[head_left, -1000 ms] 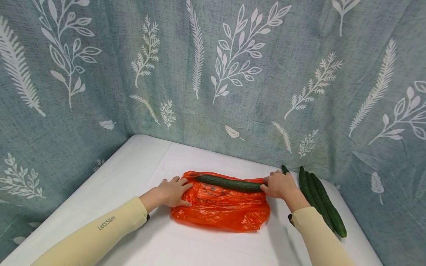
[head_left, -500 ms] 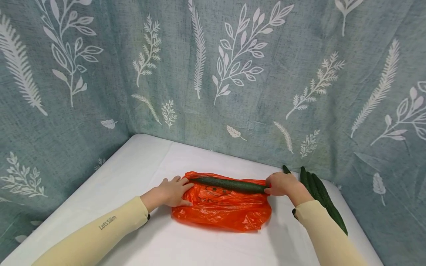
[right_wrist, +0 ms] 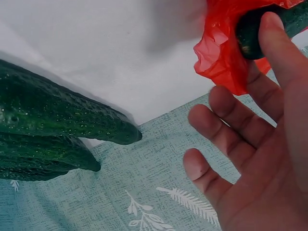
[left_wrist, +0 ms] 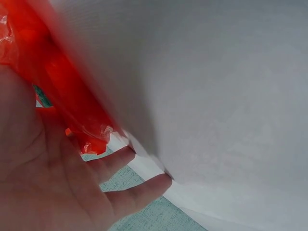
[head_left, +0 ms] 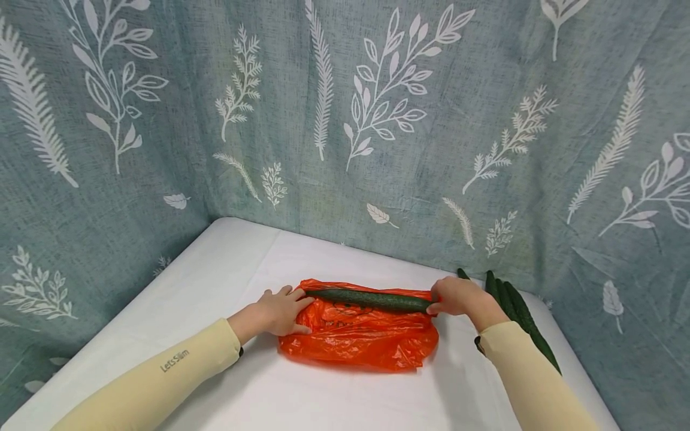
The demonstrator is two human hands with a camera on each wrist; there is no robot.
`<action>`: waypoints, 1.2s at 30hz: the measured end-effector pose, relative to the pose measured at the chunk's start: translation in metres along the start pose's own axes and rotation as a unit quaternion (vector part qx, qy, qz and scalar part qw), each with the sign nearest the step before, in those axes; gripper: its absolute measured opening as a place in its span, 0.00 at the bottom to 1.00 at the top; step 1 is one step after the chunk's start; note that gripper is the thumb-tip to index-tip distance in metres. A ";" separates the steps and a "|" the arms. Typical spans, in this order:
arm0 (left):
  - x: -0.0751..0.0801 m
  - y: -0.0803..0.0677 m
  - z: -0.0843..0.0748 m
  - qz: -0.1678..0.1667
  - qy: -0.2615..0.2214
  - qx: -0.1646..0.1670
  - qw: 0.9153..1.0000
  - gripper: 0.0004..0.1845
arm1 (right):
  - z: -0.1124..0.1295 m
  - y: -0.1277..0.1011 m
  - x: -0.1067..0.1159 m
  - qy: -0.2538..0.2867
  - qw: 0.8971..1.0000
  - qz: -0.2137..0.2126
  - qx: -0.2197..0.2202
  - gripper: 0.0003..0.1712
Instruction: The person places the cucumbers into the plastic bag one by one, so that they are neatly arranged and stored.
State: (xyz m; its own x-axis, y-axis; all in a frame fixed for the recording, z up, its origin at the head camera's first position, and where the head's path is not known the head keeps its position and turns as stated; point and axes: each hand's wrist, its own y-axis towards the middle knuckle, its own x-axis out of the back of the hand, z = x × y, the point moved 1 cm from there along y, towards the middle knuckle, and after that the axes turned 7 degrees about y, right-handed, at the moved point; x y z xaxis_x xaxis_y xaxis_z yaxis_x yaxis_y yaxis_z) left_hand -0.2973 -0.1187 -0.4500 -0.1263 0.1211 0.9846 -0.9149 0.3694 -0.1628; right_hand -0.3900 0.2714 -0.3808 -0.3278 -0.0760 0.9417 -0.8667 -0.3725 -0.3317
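A long dark green cucumber (head_left: 372, 299) lies lengthwise along the far part of a crinkled red plastic bag (head_left: 356, 353) with dark print. My right hand (head_left: 458, 296) holds the cucumber's right end; in the right wrist view its thumb (right_wrist: 274, 29) lies on the cucumber (right_wrist: 248, 36) and its index finger reaches behind the bag (right_wrist: 221, 53), the other fingers free. My left hand (head_left: 279, 311) rests on the bag's left edge with fingers spread. Two of its fingertips (left_wrist: 163, 183) touch the table in the left wrist view. The cucumber's left tip sits by these fingers.
Several more cucumbers (head_left: 509, 299) lie at the table's right end, partly hidden by my right forearm. One (head_left: 462, 273) shows behind the right hand. A patterned blue-green curtain (head_left: 345, 120) hangs along the back and sides of the white table (head_left: 242, 257).
My right wrist has shifted a little to the right and the forearm now covers more of the spare cucumbers. The cucumber's left tip has come slightly nearer my left hand, which stays put.
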 end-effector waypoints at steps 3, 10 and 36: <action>-0.001 0.001 0.001 -0.003 -0.001 0.001 1.000 0.43 | 0.000 -0.001 0.001 -0.001 1.000 -0.006 0.005 0.12; 0.000 0.001 0.000 0.001 0.005 0.001 1.000 0.43 | -0.001 -0.001 -0.002 0.007 1.000 -0.014 0.007 0.14; -0.003 0.002 0.000 -0.002 0.002 -0.006 1.000 0.43 | -0.022 -0.012 -0.013 0.105 0.994 0.009 0.011 0.05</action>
State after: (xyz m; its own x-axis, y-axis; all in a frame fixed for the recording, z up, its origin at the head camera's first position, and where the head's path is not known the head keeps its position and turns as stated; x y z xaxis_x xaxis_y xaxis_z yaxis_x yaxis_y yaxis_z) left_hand -0.2988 -0.1184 -0.4530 -0.1215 0.1229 0.9850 -0.9105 0.3813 -0.1599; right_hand -0.3839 0.2971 -0.3901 -0.4160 0.1117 0.9025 -0.8527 -0.3927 -0.3445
